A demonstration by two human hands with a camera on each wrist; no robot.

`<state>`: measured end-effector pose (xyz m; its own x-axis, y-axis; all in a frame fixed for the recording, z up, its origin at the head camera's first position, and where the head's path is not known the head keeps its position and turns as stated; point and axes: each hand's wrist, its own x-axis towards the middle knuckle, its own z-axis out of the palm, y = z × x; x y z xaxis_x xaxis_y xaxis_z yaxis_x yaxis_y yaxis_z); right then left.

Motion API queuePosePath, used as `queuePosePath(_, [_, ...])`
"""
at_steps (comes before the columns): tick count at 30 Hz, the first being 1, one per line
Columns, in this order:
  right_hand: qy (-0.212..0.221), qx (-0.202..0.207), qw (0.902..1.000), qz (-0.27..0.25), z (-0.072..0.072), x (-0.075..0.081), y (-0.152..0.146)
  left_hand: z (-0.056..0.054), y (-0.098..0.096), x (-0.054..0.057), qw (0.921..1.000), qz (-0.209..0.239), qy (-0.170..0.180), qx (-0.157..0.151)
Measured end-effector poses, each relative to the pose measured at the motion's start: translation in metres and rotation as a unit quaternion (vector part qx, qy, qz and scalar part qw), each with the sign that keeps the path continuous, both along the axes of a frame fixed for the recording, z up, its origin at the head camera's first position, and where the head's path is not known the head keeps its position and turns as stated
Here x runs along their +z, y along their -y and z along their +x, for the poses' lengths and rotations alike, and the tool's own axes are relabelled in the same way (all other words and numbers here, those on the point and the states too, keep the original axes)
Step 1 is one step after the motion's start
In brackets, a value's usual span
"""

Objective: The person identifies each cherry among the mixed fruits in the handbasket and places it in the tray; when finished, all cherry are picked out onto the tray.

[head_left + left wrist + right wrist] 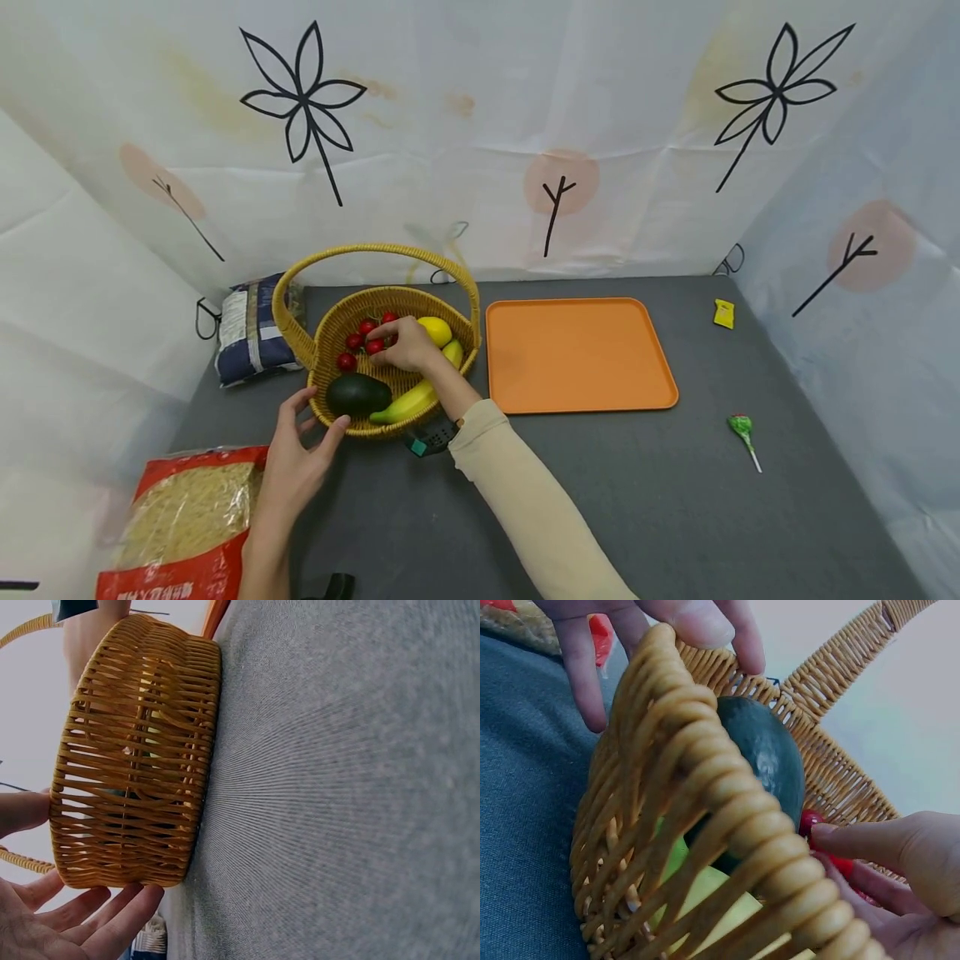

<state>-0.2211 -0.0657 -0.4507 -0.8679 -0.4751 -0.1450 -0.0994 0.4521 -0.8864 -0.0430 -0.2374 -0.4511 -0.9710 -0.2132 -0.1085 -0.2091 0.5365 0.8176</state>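
Note:
My right hand (405, 346) reaches into a yellow wicker basket (397, 291), its thumb and fingers pinching a small cherry tomato (374, 346). Several more cherry tomatoes (347, 362) lie around it. A dark green avocado (358, 394) rests at the basket's near left, beside bananas (412, 403). Farther right sits a lemon (435, 331), partly behind the right hand. My left hand (296, 458) touches the near left side of the basket with spread, fairly straight fingers. In the left wrist view its thumb (22, 812) is at the rim and its fingertips (150, 896) lie against the woven side.
An orange tray (581, 358) lies right of the basket. A blue and white bag (258, 329) stands behind it to the left, and a red-edged pasta packet (187, 517) lies near the left forearm. At the right are a yellow wrapped candy (723, 313) and a green lollipop (741, 427).

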Motion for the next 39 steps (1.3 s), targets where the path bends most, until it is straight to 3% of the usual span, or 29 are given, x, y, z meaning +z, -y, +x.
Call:
queuePosePath(7, [-0.008, -0.013, 0.9971, -0.074, 0.008, 0.007, -0.011, 0.0, 0.001, -0.001, 1.0, -0.004, 0.002, 0.002])
queuePosePath(22, [-0.011, 0.083, 0.9835, -0.16, 0.046, 0.057, -0.08, -0.001, -0.001, 0.001, 0.9998, -0.004, 0.02, 0.003])
queuePosePath(27, [-0.046, 0.099, 0.9768, -0.185, 0.062, 0.07, -0.115, -0.001, -0.002, 0.001, 0.9998, -0.003, 0.017, 0.001])
queuePosePath(32, [-0.091, 0.088, 0.9727, -0.195, 0.075, 0.075, -0.15, -0.001, -0.004, 0.001, 0.9999, -0.004, 0.016, 0.002])
queuePosePath(39, [-0.163, 0.058, 0.9713, -0.163, 0.072, 0.066, -0.189, 0.0, -0.002, 0.0, 0.9999, -0.002, 0.014, 0.005])
